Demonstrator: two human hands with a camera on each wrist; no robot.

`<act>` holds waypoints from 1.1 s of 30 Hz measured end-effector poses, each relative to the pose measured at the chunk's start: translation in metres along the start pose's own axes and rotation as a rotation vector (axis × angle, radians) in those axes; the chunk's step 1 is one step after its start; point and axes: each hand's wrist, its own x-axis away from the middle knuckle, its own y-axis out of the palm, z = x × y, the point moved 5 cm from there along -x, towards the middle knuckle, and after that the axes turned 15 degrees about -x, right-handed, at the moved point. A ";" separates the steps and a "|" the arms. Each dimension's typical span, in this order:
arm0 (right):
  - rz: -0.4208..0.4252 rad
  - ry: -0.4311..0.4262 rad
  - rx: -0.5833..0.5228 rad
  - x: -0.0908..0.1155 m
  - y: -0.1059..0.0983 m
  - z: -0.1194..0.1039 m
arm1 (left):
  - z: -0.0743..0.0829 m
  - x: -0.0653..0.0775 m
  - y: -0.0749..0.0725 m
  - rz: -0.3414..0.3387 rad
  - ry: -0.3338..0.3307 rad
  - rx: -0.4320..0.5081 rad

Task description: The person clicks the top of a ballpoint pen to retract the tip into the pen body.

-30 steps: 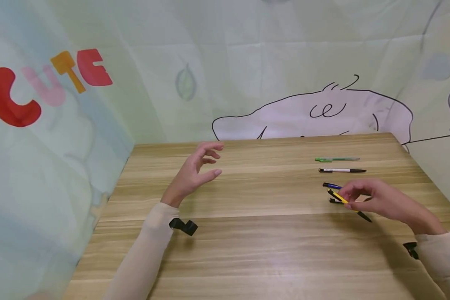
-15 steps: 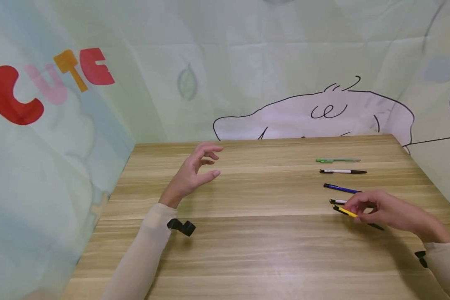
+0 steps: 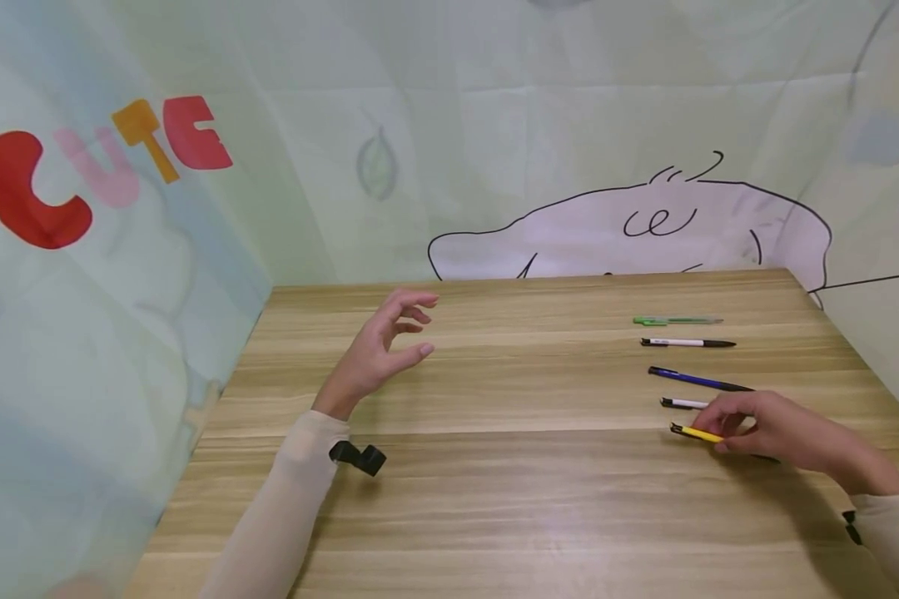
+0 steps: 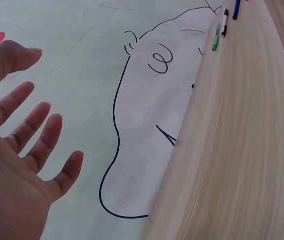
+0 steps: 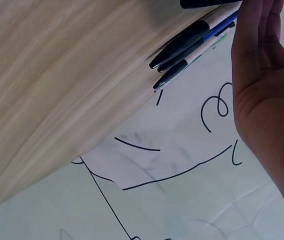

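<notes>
My right hand [image 3: 787, 431] pinches a yellow pen [image 3: 697, 433] between thumb and fingers, low over the right side of the table. The hand covers the pen's middle; its black tip shows past the fingers. Just behind it lies a white pen [image 3: 677, 403] with a black clip end, partly hidden by the hand. Farther back are a blue pen [image 3: 689, 378], a white-and-black pen [image 3: 685, 343] and a green clear-barrelled pen [image 3: 667, 320], lying roughly side by side. My left hand [image 3: 374, 349] hovers at the left, fingers loosely bent and holding nothing, as the left wrist view [image 4: 17, 135] also shows.
The wood-grain table [image 3: 494, 499] meets a printed cloth backdrop [image 3: 330, 166] along its back and left edges. Small black devices, one [image 3: 358, 457] on the left wrist, sit at both sleeves.
My right hand has lowered the yellow pen and brought it toward the front right, turning it closer to parallel with the other pens. The left hand has hardly moved.
</notes>
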 end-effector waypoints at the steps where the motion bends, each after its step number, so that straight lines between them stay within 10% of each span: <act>1: -0.002 -0.013 0.005 0.000 0.000 0.000 | 0.000 0.001 0.000 0.000 -0.004 0.004; 33: -0.033 0.047 0.066 -0.005 -0.009 0.005 | -0.002 0.005 0.002 -0.005 0.003 -0.020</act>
